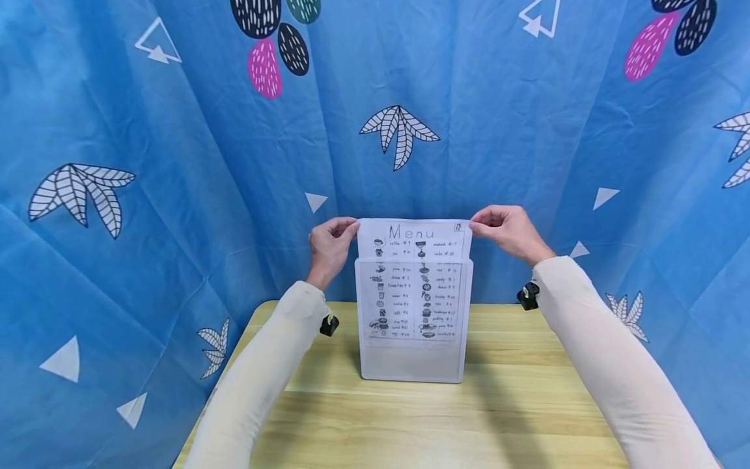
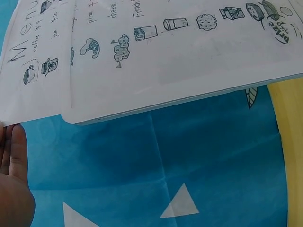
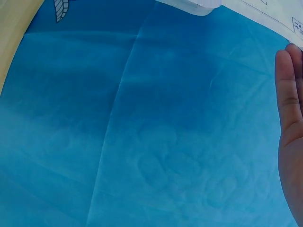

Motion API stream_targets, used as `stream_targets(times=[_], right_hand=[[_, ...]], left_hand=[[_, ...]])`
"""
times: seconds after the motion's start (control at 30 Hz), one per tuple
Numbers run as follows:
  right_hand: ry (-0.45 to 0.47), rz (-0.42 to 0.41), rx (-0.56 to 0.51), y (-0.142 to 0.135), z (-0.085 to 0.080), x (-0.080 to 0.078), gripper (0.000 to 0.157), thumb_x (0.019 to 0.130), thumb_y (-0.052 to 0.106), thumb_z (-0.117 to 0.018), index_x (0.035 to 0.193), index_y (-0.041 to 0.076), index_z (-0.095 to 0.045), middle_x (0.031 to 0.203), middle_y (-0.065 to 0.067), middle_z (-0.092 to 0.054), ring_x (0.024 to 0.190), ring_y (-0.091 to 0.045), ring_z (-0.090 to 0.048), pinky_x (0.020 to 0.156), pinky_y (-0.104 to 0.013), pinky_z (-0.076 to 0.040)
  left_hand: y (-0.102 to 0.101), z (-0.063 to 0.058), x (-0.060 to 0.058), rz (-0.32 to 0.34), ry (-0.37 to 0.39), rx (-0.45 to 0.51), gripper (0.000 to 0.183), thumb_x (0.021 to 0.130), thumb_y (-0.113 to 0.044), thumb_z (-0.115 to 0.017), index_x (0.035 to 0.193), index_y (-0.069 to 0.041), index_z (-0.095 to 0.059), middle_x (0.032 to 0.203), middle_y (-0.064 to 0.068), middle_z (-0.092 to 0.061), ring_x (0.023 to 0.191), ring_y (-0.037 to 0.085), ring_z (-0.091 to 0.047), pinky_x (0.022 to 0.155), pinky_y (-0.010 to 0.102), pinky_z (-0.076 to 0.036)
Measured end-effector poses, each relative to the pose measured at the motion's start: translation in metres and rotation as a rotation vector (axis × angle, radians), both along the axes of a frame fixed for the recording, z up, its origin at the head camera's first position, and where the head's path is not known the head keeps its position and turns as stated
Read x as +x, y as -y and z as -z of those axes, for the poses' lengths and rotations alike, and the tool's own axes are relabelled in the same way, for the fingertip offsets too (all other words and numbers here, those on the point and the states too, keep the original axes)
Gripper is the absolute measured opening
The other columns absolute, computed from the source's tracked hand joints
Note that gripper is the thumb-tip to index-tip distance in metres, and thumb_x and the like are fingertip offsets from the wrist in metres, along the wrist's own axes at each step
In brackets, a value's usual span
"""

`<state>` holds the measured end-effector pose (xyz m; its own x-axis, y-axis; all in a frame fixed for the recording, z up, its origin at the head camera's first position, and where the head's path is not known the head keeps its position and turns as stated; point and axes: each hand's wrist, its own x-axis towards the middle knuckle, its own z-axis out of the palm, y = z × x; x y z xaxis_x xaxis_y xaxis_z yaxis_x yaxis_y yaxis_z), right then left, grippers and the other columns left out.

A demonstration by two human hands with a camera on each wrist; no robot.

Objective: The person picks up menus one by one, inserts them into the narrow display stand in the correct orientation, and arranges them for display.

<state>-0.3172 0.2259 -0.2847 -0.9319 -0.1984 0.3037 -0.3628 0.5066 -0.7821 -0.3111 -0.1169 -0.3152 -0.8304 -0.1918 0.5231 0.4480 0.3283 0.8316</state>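
A paper menu sheet (image 1: 410, 233), headed "Menu" and covered in small food drawings with prices, stands partly inside a clear upright sign holder (image 1: 410, 365). Its top strip sticks out above the holder's upper edge, and its lower edge sits above the holder's bottom. My left hand (image 1: 331, 247) pinches the sheet's top left corner between thumb and fingers. At the top right corner my right hand (image 1: 508, 229) pinches the sheet likewise. In the left wrist view the menu's drawings run sideways, and only part of the left hand (image 2: 14, 175) shows at the edge.
The holder stands on a light wooden table (image 1: 515, 391), towards its back edge. Blue patterned curtain (image 1: 234, 130) hangs behind and on both sides. A small black device (image 1: 329, 325) is on the left wrist and another black device (image 1: 528, 296) on the right.
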Motion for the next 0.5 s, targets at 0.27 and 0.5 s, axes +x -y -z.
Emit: stream_targets(times=[0.27,0.5], right_hand=[[-0.001,-0.011,-0.009,-0.001,0.005,0.0004,0.025,0.097,0.024,-0.069,0.106,0.002,-0.073,0.098,-0.01,-0.073,0.092,-0.024,-0.068,0.078,-0.021,-0.05],[-0.02,-0.007,-0.002,-0.0005,0.0085,0.0001,0.024,0.096,0.023,-0.07,0.107,0.002,-0.073,0.1,-0.011,-0.073,0.09,-0.025,-0.065,0.075,-0.021,-0.049]], left_hand=[[0.0,0.0033,0.0006,0.011,-0.002,-0.008,0.017,0.093,-0.014,-0.072,0.104,-0.001,-0.075,0.097,0.012,-0.073,0.084,0.022,-0.069,0.08,0.034,-0.059],[-0.0005,0.0041,0.0008,0.028,-0.01,-0.005,0.017,0.094,-0.011,-0.072,0.106,0.0,-0.074,0.099,0.014,-0.073,0.085,0.023,-0.069,0.08,0.031,-0.059]])
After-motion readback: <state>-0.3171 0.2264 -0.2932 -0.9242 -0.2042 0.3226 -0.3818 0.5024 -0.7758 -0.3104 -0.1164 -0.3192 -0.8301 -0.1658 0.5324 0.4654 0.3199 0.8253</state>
